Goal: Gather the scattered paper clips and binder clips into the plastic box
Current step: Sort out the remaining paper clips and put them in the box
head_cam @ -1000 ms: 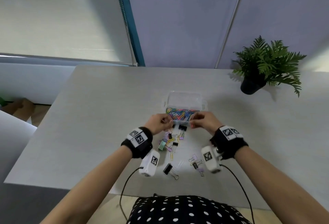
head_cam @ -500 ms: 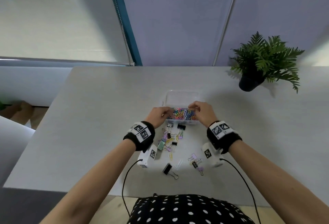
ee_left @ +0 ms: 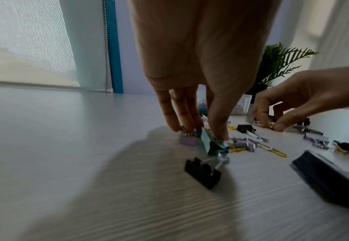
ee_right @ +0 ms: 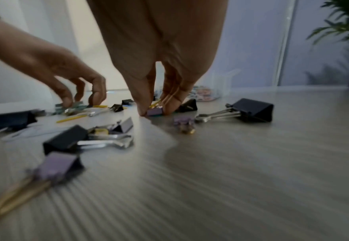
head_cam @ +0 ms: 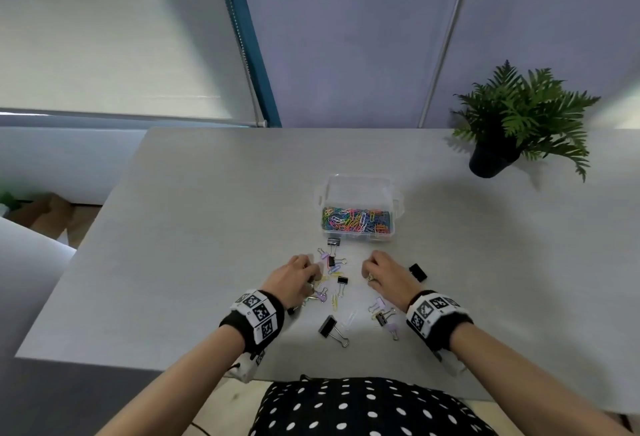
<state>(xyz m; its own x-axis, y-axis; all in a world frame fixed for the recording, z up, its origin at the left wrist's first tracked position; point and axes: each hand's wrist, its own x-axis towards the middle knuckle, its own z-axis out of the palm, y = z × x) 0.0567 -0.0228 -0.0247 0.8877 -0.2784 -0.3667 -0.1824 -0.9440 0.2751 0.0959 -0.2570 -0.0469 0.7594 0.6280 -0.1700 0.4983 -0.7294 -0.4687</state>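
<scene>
Only wrist cams show pinches: left hand point(ee_left: 192, 91) teal clip point(ee_left: 207, 144), right hand point(ee_right: 159, 70) purple clip point(ee_right: 154, 111)

Clear plastic box point(head_cam: 358, 190) lidless, part-filled with coloured paper clips point(head_cam: 356, 220), set beyond both grips, binder clips point(head_cam: 333, 327) black, lilac, teal, scattered between and around them

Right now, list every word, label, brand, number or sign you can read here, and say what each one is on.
No readable words, numbers or brand names in any view.
Left wristband: black-and-white square code markers only, no letters.
Right wristband: the same kind of markers, no letters.
Plastic box, binder clips and plant pot: no print visible.
</scene>
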